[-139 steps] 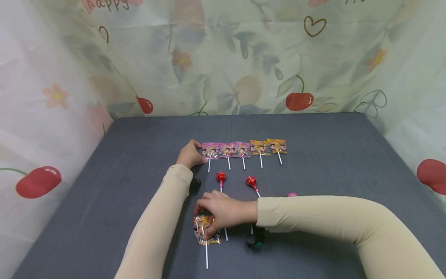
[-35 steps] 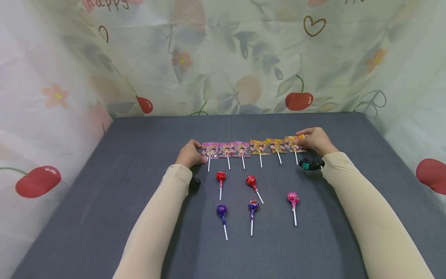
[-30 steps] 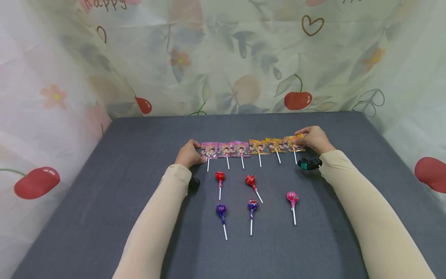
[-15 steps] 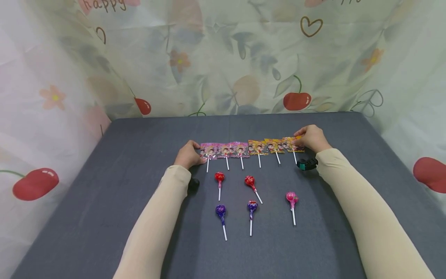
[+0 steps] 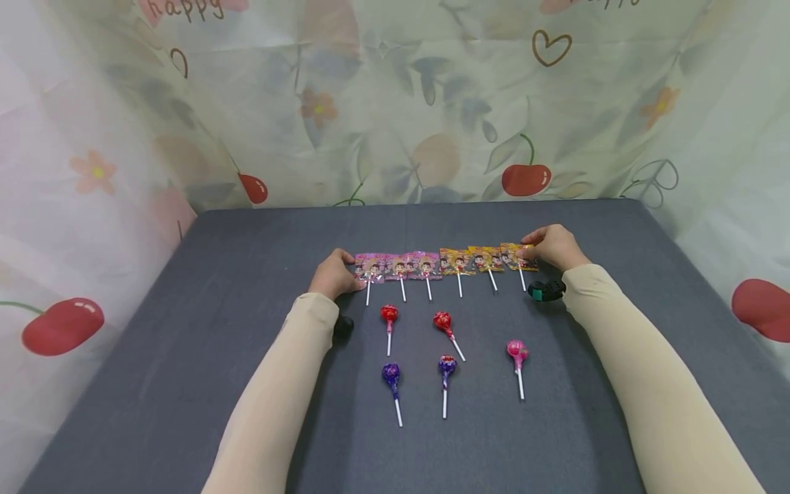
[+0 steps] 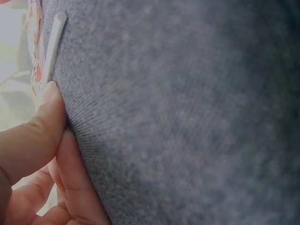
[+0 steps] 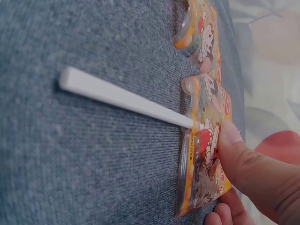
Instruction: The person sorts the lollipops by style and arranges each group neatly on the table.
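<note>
In the head view my left hand point(image 5: 334, 274) holds the left edge of a pink-wrapped flat lollipop point(image 5: 369, 267), the leftmost of a row. The left wrist view shows my thumb point(image 6: 42, 122) close to its wrapper and white stick point(image 6: 55, 44); the fingertips behind are partly hidden. At the row's right end my right hand point(image 5: 557, 248) pinches an orange-wrapped flat lollipop point(image 5: 513, 256) by its right side. Its stick point(image 7: 126, 101) points away from my fingers in the right wrist view. Three pink wrappers and three orange ones lie side by side, sticks towards me.
Nearer to me lie two red ball lollipops point(image 5: 389, 313), two purple ones point(image 5: 391, 372) and a pink one point(image 5: 517, 350). All rest on a dark grey cloth-covered table point(image 5: 185, 384). A patterned curtain point(image 5: 401, 103) stands behind and at both sides.
My right hand carried the orange-wrapped lollipop from the near left to the row's right end, uncovering the ball lollipops. Over the last second it shifted slightly. My left hand stayed in place.
</note>
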A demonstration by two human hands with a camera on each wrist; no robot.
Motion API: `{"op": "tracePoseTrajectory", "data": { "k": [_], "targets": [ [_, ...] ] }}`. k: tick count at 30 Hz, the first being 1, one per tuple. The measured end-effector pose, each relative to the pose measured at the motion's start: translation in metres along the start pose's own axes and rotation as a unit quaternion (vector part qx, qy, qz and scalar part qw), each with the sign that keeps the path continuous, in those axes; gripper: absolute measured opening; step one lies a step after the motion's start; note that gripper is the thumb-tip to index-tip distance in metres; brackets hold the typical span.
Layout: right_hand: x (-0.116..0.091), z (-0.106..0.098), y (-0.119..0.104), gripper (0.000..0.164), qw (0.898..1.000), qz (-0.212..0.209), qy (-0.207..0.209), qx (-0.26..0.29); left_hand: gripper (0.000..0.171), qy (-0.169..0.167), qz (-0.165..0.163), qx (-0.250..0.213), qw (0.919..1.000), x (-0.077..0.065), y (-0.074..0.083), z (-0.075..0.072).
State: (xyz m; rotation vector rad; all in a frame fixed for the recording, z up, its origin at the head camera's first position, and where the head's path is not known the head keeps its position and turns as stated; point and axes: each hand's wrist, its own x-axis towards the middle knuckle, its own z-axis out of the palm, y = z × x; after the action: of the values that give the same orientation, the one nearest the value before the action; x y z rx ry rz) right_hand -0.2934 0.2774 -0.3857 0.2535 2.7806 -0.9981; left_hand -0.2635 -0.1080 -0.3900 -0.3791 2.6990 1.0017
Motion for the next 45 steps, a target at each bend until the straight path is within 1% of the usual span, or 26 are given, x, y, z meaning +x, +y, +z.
{"op": "tracePoseTrajectory", "data": {
  "k": [6,8,17,23,28,29,30,31,32,33,35,36,38,39,41,43,45],
  "targets": [
    [0.003,-0.001,0.003,0.041,1.0,-0.014,-0.008,0.023,0.053,0.0,0.007,0.002,1.0,0.003,-0.001,-0.001],
    [0.003,-0.001,0.004,0.04,0.999,-0.014,-0.009,0.028,0.053,-0.001,0.005,0.0,1.0,0.003,-0.001,-0.001],
    [0.006,0.0,0.01,0.042,0.999,-0.005,-0.008,0.039,0.052,-0.006,0.005,-0.004,1.0,0.005,-0.003,0.002],
    [0.006,0.0,0.012,0.041,0.999,-0.013,-0.01,0.036,0.052,-0.015,0.011,-0.004,0.9998,0.005,-0.003,0.001],
    [0.006,-0.001,0.014,0.041,0.999,-0.012,-0.013,0.044,0.053,-0.03,0.017,-0.016,0.9993,0.008,-0.008,-0.001],
    [0.006,-0.001,0.014,0.041,0.999,-0.011,-0.014,0.047,0.053,-0.036,0.018,-0.026,0.9989,0.009,-0.01,-0.002],
    [0.007,-0.001,0.014,0.041,0.999,-0.01,-0.014,0.047,0.054,-0.044,0.018,-0.047,0.9978,0.01,-0.013,-0.003],
    [0.007,-0.001,0.014,0.042,0.999,-0.008,-0.014,0.048,0.055,-0.053,0.023,-0.066,0.9962,0.01,-0.015,-0.004],
    [0.007,-0.001,0.013,0.041,0.999,-0.006,-0.015,0.048,0.057,-0.066,0.026,-0.096,0.9929,0.011,-0.018,-0.005],
    [0.008,-0.001,0.013,0.042,0.999,-0.004,-0.015,0.046,0.057,-0.082,0.025,-0.129,0.988,0.011,-0.02,-0.007],
    [0.009,-0.001,0.013,0.041,0.999,0.0,-0.011,0.039,0.059,-0.112,0.023,-0.193,0.9746,0.01,-0.022,-0.012],
    [0.009,-0.001,0.013,0.041,0.999,0.001,-0.009,0.035,0.059,-0.12,0.021,-0.219,0.9681,0.009,-0.022,-0.014],
    [0.009,-0.002,0.013,0.041,0.999,0.002,-0.008,0.034,0.058,-0.128,0.021,-0.251,0.9593,0.005,-0.021,-0.017],
    [0.009,-0.002,0.013,0.042,0.999,0.001,-0.01,0.035,0.058,-0.126,0.028,-0.252,0.9591,0.001,-0.019,-0.019],
    [0.009,-0.002,0.013,0.043,0.999,-0.001,-0.013,0.036,0.054,-0.117,0.064,-0.237,0.9624,-0.008,-0.014,-0.02],
    [0.008,-0.002,0.013,0.043,0.999,-0.004,-0.016,0.036,0.051,-0.119,0.115,-0.203,0.9652,-0.019,-0.009,-0.019],
    [0.008,-0.002,0.012,0.043,0.999,-0.006,-0.016,0.033,0.046,-0.129,0.169,-0.151,0.9653,-0.031,-0.003,-0.015]
  ]
}}
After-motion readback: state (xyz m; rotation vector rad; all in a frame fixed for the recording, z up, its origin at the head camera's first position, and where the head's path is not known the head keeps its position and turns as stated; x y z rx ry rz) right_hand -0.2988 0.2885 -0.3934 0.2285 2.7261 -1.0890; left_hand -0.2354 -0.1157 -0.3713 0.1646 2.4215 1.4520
